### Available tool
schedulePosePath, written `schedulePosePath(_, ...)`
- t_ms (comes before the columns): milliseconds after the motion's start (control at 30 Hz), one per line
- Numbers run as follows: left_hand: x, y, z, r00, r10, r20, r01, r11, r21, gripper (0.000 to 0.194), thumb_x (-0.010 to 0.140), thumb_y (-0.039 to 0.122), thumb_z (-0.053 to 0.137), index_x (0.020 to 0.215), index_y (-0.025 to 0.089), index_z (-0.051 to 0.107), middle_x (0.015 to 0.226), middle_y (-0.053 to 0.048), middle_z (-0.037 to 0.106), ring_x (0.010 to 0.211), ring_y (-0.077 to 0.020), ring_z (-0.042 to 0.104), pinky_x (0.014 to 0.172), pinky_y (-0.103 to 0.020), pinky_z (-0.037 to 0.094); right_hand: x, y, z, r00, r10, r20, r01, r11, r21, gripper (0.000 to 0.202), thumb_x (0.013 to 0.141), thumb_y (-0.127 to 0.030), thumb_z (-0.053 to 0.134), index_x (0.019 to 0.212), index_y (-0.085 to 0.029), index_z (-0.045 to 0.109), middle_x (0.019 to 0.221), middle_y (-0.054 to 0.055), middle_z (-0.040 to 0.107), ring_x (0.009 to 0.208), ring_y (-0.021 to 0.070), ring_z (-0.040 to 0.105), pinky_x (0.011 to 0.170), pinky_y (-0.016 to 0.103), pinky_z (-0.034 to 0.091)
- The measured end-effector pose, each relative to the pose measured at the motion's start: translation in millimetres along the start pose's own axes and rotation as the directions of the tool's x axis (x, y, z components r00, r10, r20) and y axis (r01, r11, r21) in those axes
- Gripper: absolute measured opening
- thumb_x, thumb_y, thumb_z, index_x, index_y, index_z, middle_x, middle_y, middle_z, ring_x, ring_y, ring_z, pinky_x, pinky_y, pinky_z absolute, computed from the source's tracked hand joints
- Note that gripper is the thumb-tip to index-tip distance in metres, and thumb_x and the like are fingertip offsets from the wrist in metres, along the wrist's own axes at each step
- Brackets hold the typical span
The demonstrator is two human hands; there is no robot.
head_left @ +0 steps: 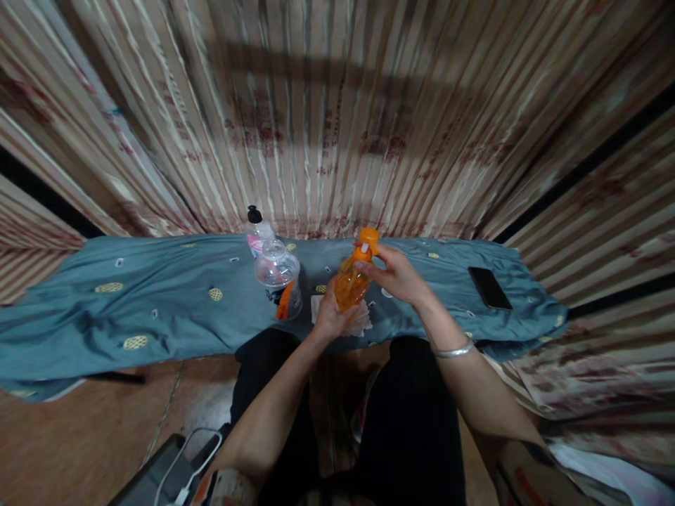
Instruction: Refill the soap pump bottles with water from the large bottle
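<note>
A clear bottle of orange liquid [350, 284] with an orange cap [368, 239] is held tilted over the cloth-covered surface, its top leaning to the right. My left hand [330, 313] wraps round its lower body. Up at the neck, the fingers of my right hand [395, 273] close on the orange top. Beneath the bottle lies a pale, crumpled tissue-like sheet [361, 322]. To the left stands a clear plastic container [278, 277] with a domed top and an orange and black label. Behind it is a clear bottle [258, 230] with a black cap and pink label.
A black phone [490, 288] lies at the right on the teal cloth [179, 295]. Pleated curtains [327, 119] hang close behind and on both sides. At the lower left, a grey object with a white cable [185, 485] sits near my leg.
</note>
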State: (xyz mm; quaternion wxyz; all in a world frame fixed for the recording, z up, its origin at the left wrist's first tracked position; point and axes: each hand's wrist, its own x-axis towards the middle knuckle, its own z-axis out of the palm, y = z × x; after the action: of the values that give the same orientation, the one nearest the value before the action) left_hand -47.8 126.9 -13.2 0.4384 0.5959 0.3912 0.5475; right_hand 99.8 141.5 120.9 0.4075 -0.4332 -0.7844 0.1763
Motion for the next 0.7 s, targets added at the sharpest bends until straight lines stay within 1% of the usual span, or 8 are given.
schedulePosePath(67,-0.1,0.8,0.0,1.0,0.0,0.001,0.0,1.0,0.005,0.069,0.067,0.017,0.076,0.127,0.023,0.043,0.122,-0.007,0.066,0.111,-0.0253,0.066,0.1,-0.045,0.053,1.5,-1.1,0.8,0.999,0.016,-0.039,-0.017,1.0,-0.023,0.022,0.087,-0.041,0.063,0.097,-0.022,0.068,0.097,0.005,0.076,0.091,0.0251,0.07,0.085,0.037,0.053)
schedulePosePath(167,-0.3,1.6,1.5,0.999,-0.036,-0.017,0.037,0.999,0.011,0.07,0.067,0.014,0.076,0.128,0.022,0.043,0.121,-0.008,0.066,0.111,-0.0251,0.066,0.101,-0.045,0.052,0.5,-7.0,9.7,0.983,0.074,-0.17,-0.088,0.993,-0.076,0.024,0.085,-0.045,0.064,0.089,-0.021,0.066,0.089,0.007,0.074,0.083,0.0264,0.069,0.08,0.039,0.052)
schedulePosePath(267,-0.4,2.0,4.3,0.997,-0.076,-0.031,0.075,0.997,-0.024,0.071,0.067,0.014,0.076,0.129,0.023,0.042,0.124,-0.009,0.065,0.113,-0.0245,0.065,0.104,-0.045,0.05,-2.9,-12.9,22.6,0.949,0.118,-0.292,-0.152,0.983,-0.099,0.031,0.084,-0.05,0.064,0.088,-0.019,0.063,0.095,0.012,0.072,0.093,0.0311,0.067,0.086,0.044,0.05)
schedulePosePath(367,-0.9,2.2,6.0,0.994,-0.101,-0.037,0.099,0.994,-0.048,0.072,0.066,0.016,0.077,0.129,0.023,0.043,0.126,-0.009,0.065,0.116,-0.025,0.064,0.107,-0.047,0.048,-5.9,-14.8,30.4,0.923,0.142,-0.358,-0.189,0.977,-0.1,0.037,0.084,-0.053,0.063,0.093,-0.017,0.062,0.106,0.018,0.07,0.106,0.0352,0.064,0.094,0.049,0.047)
schedulePosePath(433,-1.5,2.1,5.7,0.994,-0.104,-0.038,0.102,0.993,-0.06,0.072,0.066,0.017,0.077,0.13,0.022,0.043,0.126,-0.009,0.064,0.116,-0.0253,0.064,0.107,-0.047,0.048,-6.6,-14.3,29.3,0.929,0.144,-0.341,-0.185,0.978,-0.092,0.038,0.085,-0.054,0.063,0.096,-0.018,0.062,0.107,0.016,0.07,0.106,0.0339,0.064,0.094,0.048,0.047)
schedulePosePath(567,-1.8,0.1,3.3,0.993,-0.114,-0.023,0.112,0.991,-0.068,0.072,0.066,0.016,0.076,0.131,0.023,0.043,0.123,-0.008,0.066,0.11,-0.0242,0.066,0.102,-0.045,0.051,-2.8,-11.2,16.2,0.981,0.087,-0.173,-0.097,0.994,-0.049,0.03,0.087,-0.046,0.064,0.102,-0.021,0.064,0.096,0.006,0.074,0.091,0.0255,0.069,0.084,0.037,0.052)
schedulePosePath(633,-1.5,-2.0,2.8,0.995,-0.097,-0.029,0.097,0.995,-0.032,0.072,0.065,0.016,0.077,0.129,0.023,0.045,0.123,-0.008,0.066,0.11,-0.0243,0.066,0.102,-0.044,0.051,0.4,-9.8,11.0,0.991,0.054,-0.124,-0.058,0.998,-0.035,0.022,0.088,-0.042,0.063,0.097,-0.022,0.066,0.096,0.004,0.074,0.091,0.0238,0.069,0.084,0.035,0.052)
schedulePosePath(700,-1.0,-4.4,3.3,0.996,-0.076,-0.039,0.075,0.997,-0.014,0.073,0.065,0.016,0.078,0.129,0.024,0.045,0.124,-0.007,0.066,0.111,-0.0244,0.066,0.103,-0.044,0.051,2.6,-9.4,10.2,0.99,0.049,-0.136,-0.055,0.998,-0.041,0.019,0.088,-0.041,0.062,0.09,-0.022,0.067,0.094,0.004,0.074,0.089,0.0237,0.069,0.083,0.035,0.051)
